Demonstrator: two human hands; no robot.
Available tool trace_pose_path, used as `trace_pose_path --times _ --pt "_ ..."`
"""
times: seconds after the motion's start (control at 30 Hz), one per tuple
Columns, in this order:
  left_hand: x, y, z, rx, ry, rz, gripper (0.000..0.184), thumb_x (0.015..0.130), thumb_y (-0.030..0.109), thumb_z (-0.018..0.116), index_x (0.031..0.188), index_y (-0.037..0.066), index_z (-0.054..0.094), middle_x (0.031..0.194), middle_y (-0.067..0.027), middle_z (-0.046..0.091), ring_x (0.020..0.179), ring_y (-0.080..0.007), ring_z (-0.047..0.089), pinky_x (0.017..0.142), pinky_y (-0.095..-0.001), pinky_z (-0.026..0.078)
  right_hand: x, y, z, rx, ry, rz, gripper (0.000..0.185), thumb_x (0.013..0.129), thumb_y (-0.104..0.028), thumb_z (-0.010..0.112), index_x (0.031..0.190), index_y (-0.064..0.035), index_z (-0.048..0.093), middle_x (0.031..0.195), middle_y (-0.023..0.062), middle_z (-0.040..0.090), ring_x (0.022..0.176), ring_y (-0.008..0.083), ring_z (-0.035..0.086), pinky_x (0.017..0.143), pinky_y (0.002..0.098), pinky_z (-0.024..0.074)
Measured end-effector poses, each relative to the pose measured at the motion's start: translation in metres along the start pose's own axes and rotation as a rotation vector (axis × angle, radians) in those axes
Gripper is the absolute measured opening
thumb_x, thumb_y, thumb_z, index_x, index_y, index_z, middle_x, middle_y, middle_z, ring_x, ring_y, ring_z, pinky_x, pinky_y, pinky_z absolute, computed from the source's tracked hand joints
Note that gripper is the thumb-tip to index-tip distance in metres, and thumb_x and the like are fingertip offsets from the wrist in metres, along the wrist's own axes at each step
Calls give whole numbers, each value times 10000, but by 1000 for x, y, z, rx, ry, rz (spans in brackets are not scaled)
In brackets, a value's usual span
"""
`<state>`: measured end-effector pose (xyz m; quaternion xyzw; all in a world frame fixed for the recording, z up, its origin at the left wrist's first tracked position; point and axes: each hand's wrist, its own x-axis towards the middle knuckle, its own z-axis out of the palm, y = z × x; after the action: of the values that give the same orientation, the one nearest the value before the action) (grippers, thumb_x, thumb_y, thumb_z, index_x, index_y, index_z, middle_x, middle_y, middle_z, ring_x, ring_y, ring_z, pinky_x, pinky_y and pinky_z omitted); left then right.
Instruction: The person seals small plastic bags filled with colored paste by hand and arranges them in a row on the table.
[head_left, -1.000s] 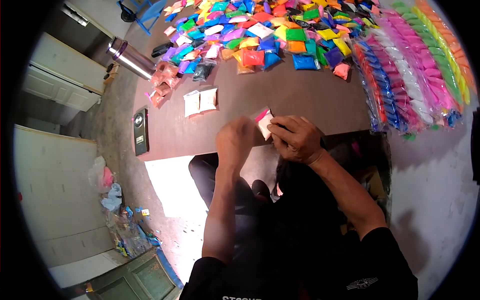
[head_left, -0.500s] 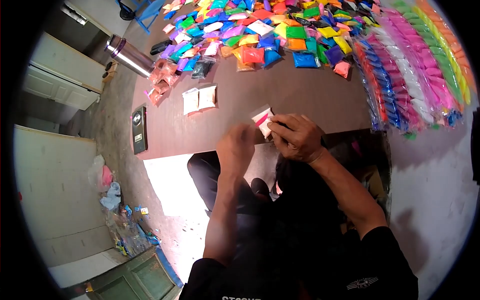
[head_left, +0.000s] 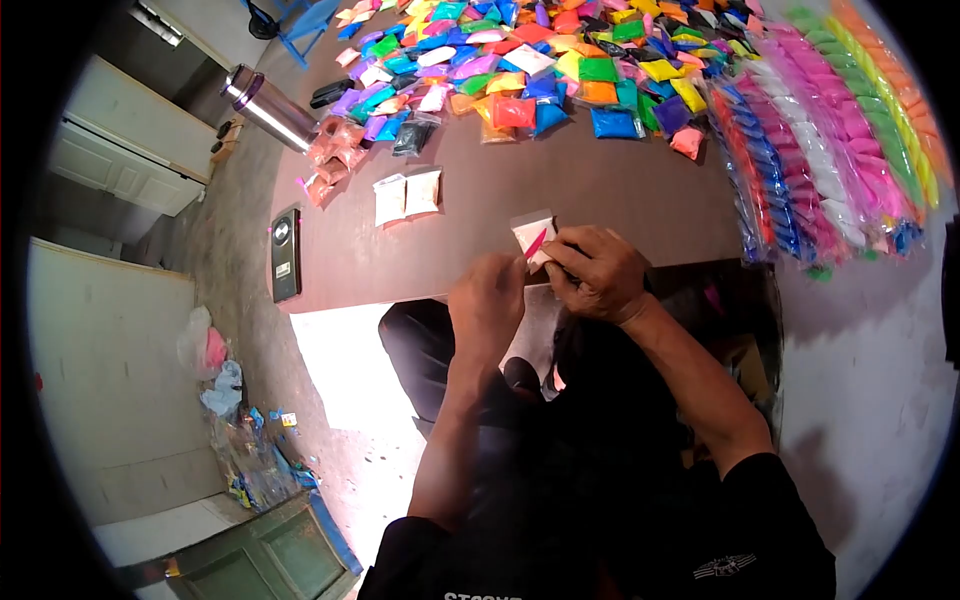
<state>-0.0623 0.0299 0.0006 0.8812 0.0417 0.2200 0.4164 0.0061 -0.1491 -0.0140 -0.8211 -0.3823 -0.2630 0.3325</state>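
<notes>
A small clear packet with pale contents [head_left: 529, 226] is at the table's near edge, and my right hand [head_left: 603, 270] pinches its right side between thumb and fingers. Slanting across the packet's face is a narrow bright pink strip [head_left: 537, 243]; whether it lies inside or on top I cannot tell. My left hand [head_left: 487, 305] is closed, its fingertips by the strip's lower end, and what they grip is hidden. Further left on the table, two similar pale packets [head_left: 407, 196] lie side by side.
Many colourful packets [head_left: 515, 112] cover the table's far side. Long bags of coloured pieces [head_left: 800, 140] line the right. At left are a steel flask [head_left: 270, 110], orange-pink packets [head_left: 335, 150] and a phone-like device [head_left: 286, 255]. Plastic waste [head_left: 250, 455] lies on the floor.
My left hand has moved slightly right, to the packet's lower left edge, and is less blurred. The pink strip now slants more steeply. My right hand keeps its pinch.
</notes>
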Motion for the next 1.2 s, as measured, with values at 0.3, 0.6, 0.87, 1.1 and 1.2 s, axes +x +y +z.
trace_pose_path --times 0.3,0.6,0.87,1.1,1.2 --pt "15 -23 -5 243 28 -59 147 939 114 706 911 -30 703 808 -198 714 699 -343 703 662 -374 545 6 -2 -2 73 25 -9 176 796 -129 734 969 -100 716 1130 89 719 1030 301 703 803 402 564" --pt "-18 -2 -12 -44 73 -82 169 933 114 733 926 -52 701 735 -147 691 632 -155 619 648 -298 520 13 0 -2 169 -54 89 231 851 -120 670 1067 -66 729 1054 113 707 913 358 645 789 456 537" --pt "-17 -15 -11 202 70 -72 154 921 115 735 888 -27 689 791 -175 724 657 -291 709 635 -361 546 12 5 1 171 -110 129 188 868 -143 672 1024 -88 762 929 93 666 860 309 632 759 425 539" --pt "-24 7 -15 21 107 -103 119 919 117 729 887 10 687 770 -188 691 686 -377 690 631 -416 534 13 6 2 149 -77 137 163 872 -144 671 977 -83 780 862 93 660 803 310 623 724 421 531" --pt "-35 11 3 42 110 26 112 931 89 738 942 -6 679 721 -174 681 601 -221 672 597 -324 521 14 7 -1 129 -92 114 138 884 -93 693 992 -60 772 864 93 667 806 304 637 698 405 528"
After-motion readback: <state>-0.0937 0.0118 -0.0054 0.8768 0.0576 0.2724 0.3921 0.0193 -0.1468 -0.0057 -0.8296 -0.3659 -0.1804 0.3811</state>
